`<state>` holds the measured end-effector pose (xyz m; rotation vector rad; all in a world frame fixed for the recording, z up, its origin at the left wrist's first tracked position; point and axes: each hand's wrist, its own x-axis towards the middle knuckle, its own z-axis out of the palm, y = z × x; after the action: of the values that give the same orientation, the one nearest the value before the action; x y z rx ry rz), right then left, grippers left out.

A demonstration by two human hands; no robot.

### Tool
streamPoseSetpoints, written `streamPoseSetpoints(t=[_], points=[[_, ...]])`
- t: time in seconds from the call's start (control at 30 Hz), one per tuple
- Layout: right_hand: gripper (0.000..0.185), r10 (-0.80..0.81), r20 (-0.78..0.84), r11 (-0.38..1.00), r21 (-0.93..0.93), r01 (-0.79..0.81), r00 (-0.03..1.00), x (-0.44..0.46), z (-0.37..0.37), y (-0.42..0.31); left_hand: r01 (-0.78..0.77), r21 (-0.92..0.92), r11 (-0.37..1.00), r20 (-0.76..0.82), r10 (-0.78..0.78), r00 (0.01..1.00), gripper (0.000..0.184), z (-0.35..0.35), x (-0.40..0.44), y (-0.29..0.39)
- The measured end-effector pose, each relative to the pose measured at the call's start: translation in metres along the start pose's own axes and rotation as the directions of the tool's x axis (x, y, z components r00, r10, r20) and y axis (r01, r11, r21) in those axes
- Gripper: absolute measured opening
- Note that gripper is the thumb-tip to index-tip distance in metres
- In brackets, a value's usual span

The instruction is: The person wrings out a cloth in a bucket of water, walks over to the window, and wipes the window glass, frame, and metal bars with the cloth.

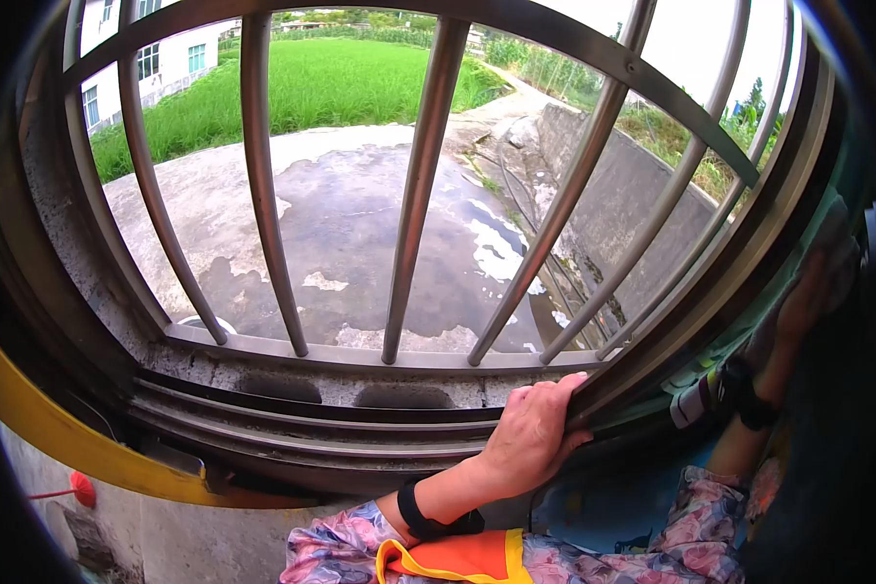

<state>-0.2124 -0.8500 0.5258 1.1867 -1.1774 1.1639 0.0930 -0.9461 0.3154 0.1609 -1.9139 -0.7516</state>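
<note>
My left hand point(530, 438) grips the edge of the brown metal window sash point(642, 365), its fingers bent over the frame and the thumb below. A black band circles that wrist. At the right, my right hand point(810, 292) is raised against the greenish glass pane point(720, 355) of the sash. Dark shadow and blur cover its fingers; a greyish patch by them may be a cloth, but I cannot make it out. Below the left hand runs the window track point(321, 438).
Metal bars point(423, 195) stand across the window opening. Outside lie wet concrete ground point(360, 214), a green field point(341, 83), a grey wall point(642, 175) and a white building point(170, 58). A yellow curved edge point(58, 423) and a red brush-like head point(82, 489) are at the lower left.
</note>
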Motion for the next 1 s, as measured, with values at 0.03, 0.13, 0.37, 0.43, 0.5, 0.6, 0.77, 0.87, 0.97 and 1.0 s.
streamPoseSetpoints(t=[0.03, 0.13, 0.37, 0.43, 0.5, 0.6, 0.77, 0.87, 0.97, 1.0], points=[[0.043, -0.007, 0.0, 1.0, -0.001, 0.007, 1.0, 0.0, 0.0, 0.0, 0.008, -0.002, 1.0, 0.005, -0.008, 1.0, 0.067, 0.0, 0.0, 0.0], [0.043, -0.023, -0.007, 1.0, 0.001, 0.023, 1.0, -0.001, 0.001, -0.001, 0.005, 0.003, 1.0, 0.001, -0.005, 1.0, 0.067, 0.0, 0.0, 0.0], [0.043, -0.034, -0.001, 0.999, 0.007, 0.034, 0.999, 0.0, 0.001, -0.002, -0.004, -0.007, 1.0, -0.006, 0.003, 1.0, 0.067, 0.001, 0.0, -0.002], [0.043, -0.033, 0.003, 0.999, 0.007, 0.033, 0.999, 0.0, 0.0, -0.002, -0.004, -0.008, 1.0, -0.003, 0.004, 1.0, 0.067, 0.0, 0.0, -0.001], [0.043, -0.035, 0.005, 0.999, 0.008, 0.035, 0.999, 0.0, 0.0, -0.002, -0.007, -0.012, 1.0, -0.002, 0.007, 1.0, 0.067, 0.001, 0.0, -0.002], [0.043, -0.035, 0.008, 0.999, 0.013, 0.035, 0.999, 0.001, -0.001, -0.002, -0.015, -0.012, 1.0, -0.004, 0.015, 1.0, 0.067, 0.001, 0.0, -0.002], [0.043, -0.066, -0.005, 0.998, -0.026, 0.066, 0.998, 0.0, 0.001, -0.001, -0.024, 0.0, 1.0, 0.0, 0.024, 1.0, 0.066, 0.0, 0.0, -0.003], [0.044, -0.064, 0.007, 0.998, -0.015, 0.064, 0.998, 0.0, 0.002, -0.004, -0.02, 0.004, 1.0, 0.009, 0.02, 1.0, 0.066, 0.0, 0.001, -0.003], [0.047, -0.044, 0.041, 0.998, -0.043, 0.046, 0.998, 0.002, 0.0, -0.011, -0.045, 0.0, 0.999, -0.011, 0.045, 0.999, 0.066, 0.001, 0.001, -0.004], [0.047, -0.047, 0.042, 0.998, -0.048, 0.049, 0.998, 0.003, -0.001, -0.011, -0.031, -0.007, 1.0, -0.003, 0.031, 1.0, 0.066, 0.001, 0.0, -0.004]])
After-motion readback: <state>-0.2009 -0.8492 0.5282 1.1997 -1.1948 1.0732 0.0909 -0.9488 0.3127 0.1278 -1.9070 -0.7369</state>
